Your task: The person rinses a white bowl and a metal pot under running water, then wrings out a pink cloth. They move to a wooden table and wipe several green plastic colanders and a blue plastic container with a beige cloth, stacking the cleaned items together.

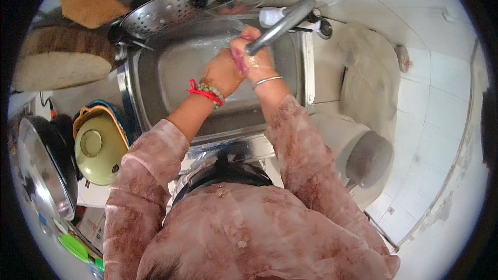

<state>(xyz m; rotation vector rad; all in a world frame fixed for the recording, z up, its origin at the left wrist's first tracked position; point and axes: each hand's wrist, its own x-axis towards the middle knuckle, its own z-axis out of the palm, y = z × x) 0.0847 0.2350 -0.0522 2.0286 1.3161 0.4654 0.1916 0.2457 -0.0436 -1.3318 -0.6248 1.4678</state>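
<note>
Under the curved metal faucet spout [282, 26], both my hands are together above a stainless steel sink [183, 124]. A wet pink-purple cloth or scrap [238, 60] is squeezed between them. My left hand [223, 70], with a red string and beads at the wrist, presses against its near-left side. My right hand [255, 56], wearing a silver bangle, has its fingers curled around the piece, and its back is wet below the spout mouth. The material of the pink piece cannot be told for certain.
A perforated steel colander [159, 17] leans behind the sink. Left are a thick wooden chopping block [62, 70], an upturned green bowl [97, 159] in stacked basins, and a metal lid [42, 171]. A grey dipper or ladle [369, 159] lies at the right over a pale container.
</note>
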